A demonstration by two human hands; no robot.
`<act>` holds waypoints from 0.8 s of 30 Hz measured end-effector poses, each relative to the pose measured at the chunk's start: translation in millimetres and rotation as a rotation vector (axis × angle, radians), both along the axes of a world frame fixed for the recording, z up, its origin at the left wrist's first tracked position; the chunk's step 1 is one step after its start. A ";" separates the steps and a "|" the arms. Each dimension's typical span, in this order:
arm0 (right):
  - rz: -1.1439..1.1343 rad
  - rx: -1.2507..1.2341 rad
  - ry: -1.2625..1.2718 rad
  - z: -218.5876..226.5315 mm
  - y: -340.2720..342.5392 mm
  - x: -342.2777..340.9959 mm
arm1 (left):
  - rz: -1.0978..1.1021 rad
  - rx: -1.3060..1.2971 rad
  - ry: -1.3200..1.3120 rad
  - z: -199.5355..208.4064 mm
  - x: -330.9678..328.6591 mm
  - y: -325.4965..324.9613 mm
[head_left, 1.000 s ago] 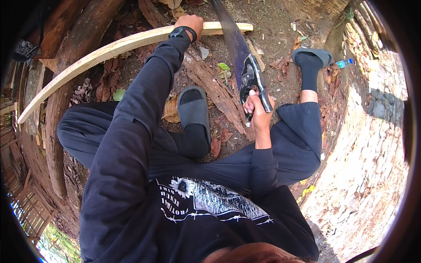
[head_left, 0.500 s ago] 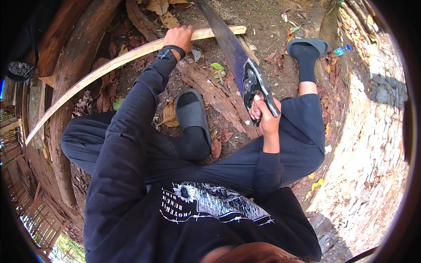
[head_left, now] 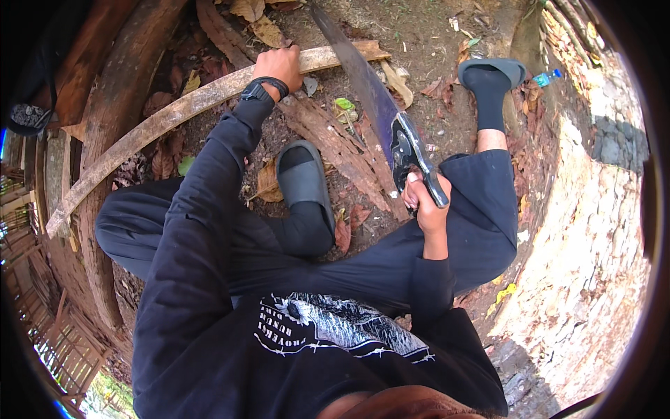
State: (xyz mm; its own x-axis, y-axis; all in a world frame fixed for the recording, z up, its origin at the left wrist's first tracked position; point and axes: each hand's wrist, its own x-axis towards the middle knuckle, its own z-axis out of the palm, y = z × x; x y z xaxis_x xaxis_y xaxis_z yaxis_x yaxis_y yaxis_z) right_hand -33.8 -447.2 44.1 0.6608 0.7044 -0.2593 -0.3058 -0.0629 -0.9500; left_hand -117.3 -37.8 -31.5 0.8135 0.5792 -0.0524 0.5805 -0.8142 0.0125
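Observation:
My left hand (head_left: 278, 68) is closed around a long wooden strip (head_left: 160, 115) close to its right end. The strip looks curved in this view and runs down to the far left, its rough brownish face showing. In my right hand (head_left: 428, 204) is the black handle of a handsaw (head_left: 366, 84). The saw's dark blade slants up and left, crossing over the strip just right of my left hand. Whether the teeth touch the wood cannot be made out. Below the strip lies a weathered piece of bark-like wood (head_left: 335, 143).
Thick logs (head_left: 129, 84) lie on the left, under the strip's long end. My sandalled feet (head_left: 301, 174) rest on soil scattered with dry leaves. A small plastic bottle (head_left: 546, 78) lies beyond the right foot. A large pale, sunlit trunk-like surface (head_left: 579, 237) fills the right side.
The strip has turned in my left hand, from a narrow pale edge to a broader brownish face. My right hand and the saw have shifted slightly toward me and right.

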 end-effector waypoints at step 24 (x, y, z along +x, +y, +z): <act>0.013 0.006 -0.125 -49.9 29.8 -8.9 | 0.025 0.011 0.092 8.3 4.0 41.7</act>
